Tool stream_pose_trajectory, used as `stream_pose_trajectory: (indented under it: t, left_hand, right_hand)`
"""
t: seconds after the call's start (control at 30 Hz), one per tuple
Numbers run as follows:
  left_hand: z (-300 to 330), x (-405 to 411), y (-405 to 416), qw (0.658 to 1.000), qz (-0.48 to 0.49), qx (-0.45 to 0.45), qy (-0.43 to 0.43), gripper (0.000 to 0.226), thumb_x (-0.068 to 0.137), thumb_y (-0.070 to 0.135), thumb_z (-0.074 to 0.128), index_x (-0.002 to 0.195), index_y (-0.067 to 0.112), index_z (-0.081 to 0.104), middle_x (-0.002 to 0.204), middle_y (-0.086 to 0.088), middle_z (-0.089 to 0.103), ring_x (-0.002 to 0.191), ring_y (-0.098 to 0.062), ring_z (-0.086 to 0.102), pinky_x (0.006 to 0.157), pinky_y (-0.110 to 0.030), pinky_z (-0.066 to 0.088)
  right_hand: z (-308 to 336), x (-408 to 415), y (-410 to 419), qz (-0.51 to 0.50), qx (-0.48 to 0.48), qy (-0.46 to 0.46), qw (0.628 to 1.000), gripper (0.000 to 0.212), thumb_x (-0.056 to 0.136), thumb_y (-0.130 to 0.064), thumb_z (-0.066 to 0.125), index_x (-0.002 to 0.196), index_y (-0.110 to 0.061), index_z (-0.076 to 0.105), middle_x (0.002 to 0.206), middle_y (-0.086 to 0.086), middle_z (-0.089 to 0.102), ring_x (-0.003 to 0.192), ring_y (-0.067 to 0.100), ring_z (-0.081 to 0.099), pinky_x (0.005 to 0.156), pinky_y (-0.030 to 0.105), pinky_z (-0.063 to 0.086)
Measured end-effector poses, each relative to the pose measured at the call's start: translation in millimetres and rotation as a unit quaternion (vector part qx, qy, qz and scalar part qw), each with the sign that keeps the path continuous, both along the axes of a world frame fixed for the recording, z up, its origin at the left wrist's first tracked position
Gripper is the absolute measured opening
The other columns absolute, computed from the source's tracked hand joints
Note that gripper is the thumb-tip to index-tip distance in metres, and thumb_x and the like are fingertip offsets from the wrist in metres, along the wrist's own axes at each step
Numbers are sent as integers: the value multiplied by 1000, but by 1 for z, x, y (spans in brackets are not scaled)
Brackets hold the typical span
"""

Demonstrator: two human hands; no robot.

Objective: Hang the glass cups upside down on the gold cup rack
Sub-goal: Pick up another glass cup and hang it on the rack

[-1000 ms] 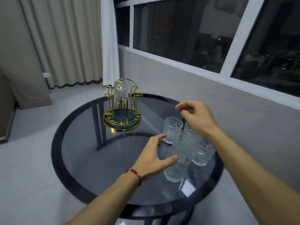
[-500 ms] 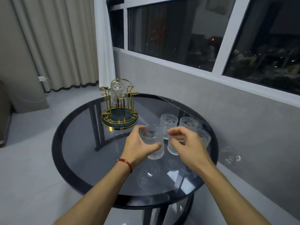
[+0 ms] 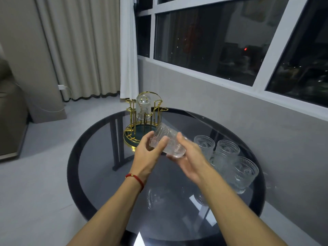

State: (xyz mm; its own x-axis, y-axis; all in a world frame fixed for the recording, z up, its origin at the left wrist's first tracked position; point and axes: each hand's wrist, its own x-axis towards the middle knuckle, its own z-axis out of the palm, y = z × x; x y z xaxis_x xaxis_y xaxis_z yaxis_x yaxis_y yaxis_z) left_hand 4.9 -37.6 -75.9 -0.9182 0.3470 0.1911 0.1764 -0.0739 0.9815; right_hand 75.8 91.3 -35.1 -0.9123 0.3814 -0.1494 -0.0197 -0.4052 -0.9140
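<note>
A ribbed glass cup (image 3: 169, 142) lies tilted on its side in the air above the table, base pointing toward the rack. My left hand (image 3: 148, 153) grips its left side and my right hand (image 3: 190, 157) cups its rim end. Just behind stands the gold cup rack (image 3: 142, 121) with a dark green base, and one glass cup (image 3: 143, 107) hangs upside down on a rear peg. Several more glass cups (image 3: 229, 160) stand upright in a cluster on the right of the table.
The round dark glass table (image 3: 92, 167) has a black rim and dark legs showing through. A grey wall and window run close along the right. Curtains, a wall socket with a white cable and a sofa edge are on the left.
My left hand lifted one cup from the cluster. Both hands now hold it, raised and tipped sideways toward the rack. The view has shifted closer.
</note>
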Motion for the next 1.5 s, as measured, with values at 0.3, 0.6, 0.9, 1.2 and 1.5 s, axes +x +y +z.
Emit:
stream_pose_trajectory:
  t: [0.3,0.6,0.9,1.2,1.5]
  left_hand:
    - [-80,-54,2,852,69,-464,232,65,101,61,26,161,38,13,173,3,7,159,-20,-4,125,-61,1]
    - [-89,-58,11,816,84,-513,254,81,94,66,18,162,30,-7,173,4,-5,158,-20,-13,126,-57,0]
    - [-89,-58,11,813,84,-513,264,85,91,68,16,162,29,-10,173,2,-7,156,-20,-20,126,-50,-8]
    - [-90,-59,13,820,82,-500,266,85,91,67,20,162,29,-5,173,1,-5,156,-21,-20,127,-47,-6]
    - [-89,-58,13,827,81,-490,263,83,91,62,20,163,27,-1,173,2,-3,156,-20,-19,128,-46,1]
  right_hand:
    - [51,-53,62,-219,330,-12,918,74,89,-42,81,152,-22,47,155,6,53,132,24,58,114,49,49]
    - [75,-151,101,-266,314,-43,910,82,81,-46,85,148,-20,45,148,5,54,123,30,65,108,46,54]
    - [84,-213,104,-164,416,-28,894,83,82,-36,88,153,-16,51,156,8,56,140,30,55,114,42,44]
    - [76,-238,109,-40,501,-18,865,79,85,-30,87,155,-21,52,160,5,54,149,28,48,122,52,39]
    - [70,-252,104,109,561,-47,819,78,82,-7,87,152,-24,56,155,1,57,149,31,45,115,44,46]
